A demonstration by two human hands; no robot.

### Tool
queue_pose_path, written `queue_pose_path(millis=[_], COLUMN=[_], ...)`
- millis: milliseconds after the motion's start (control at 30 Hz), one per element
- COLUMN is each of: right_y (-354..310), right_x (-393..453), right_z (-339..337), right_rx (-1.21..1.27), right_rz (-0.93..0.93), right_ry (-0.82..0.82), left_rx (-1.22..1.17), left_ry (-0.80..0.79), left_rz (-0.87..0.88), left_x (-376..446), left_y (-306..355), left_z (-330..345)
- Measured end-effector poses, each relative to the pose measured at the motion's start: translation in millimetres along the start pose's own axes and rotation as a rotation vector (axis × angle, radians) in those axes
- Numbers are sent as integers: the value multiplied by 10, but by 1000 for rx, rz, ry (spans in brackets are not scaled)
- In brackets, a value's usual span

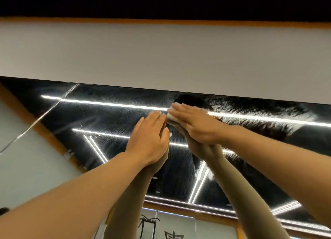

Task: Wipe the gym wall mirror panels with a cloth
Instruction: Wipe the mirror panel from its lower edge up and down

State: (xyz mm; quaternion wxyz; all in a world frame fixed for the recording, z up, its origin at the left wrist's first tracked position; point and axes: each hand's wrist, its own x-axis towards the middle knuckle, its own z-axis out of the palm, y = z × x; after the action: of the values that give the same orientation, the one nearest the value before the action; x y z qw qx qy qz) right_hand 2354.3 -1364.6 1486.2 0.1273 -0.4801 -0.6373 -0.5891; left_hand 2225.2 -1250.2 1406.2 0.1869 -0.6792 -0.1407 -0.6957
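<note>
Starting at nine o'clock in my view, the leftmost dark glass mirror panel (pixel 26 102) past the thin vertical seam (pixel 53 104) shows a faint haze and no clear wipe marks that I can make out, so I judge it still to be done. Moving toward the centre, the wide reflective wall mirror panel (pixel 111 117) I am working on carries a fine speckled film of spray or moisture across its left stretch, which looks wetted but not yet wiped dry. At the centre, my left hand (pixel 150 140) lies flat on the glass, fingers straight and together, holding nothing; its fingertips reach just beside the small white folded cloth (pixel 170 115). That cloth sits at about twelve o'clock from the left hand, pressed against the mirror close under the pale grey wall band (pixel 161 56) that caps the panels. My right hand (pixel 195 124) covers the cloth from the two o'clock side, its grip no more than flat, straight fingers pushing the cloth onto the glass, not curled round it. Further right, toward three o'clock, feathered streaks (pixel 250 117) fan across the glass, which I read as a fresh wiped swath still drying. Overall I would put the job partway through: the top edge of this panel is in hand, its left part and the neighbouring panel remain.
</note>
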Motion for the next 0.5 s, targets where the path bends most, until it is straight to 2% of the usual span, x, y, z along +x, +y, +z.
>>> queue_pose_path(millis=[167, 267, 367, 500], right_y=[-243, -243, -21, 332], right_x=[-823, -879, -586, -180], right_z=[74, -21, -58, -142], right_rx=[79, 63, 24, 20], right_rz=[-124, -157, -127, 169], right_ry=[-166, -224, -110, 61], left_rx=[-48, -40, -7, 10], left_ry=[-48, -58, -37, -37], left_rz=[45, 76, 96, 107], left_x=[-24, -29, -39, -41], left_y=[-76, -126, -160, -177], left_z=[-62, -64, -38, -10])
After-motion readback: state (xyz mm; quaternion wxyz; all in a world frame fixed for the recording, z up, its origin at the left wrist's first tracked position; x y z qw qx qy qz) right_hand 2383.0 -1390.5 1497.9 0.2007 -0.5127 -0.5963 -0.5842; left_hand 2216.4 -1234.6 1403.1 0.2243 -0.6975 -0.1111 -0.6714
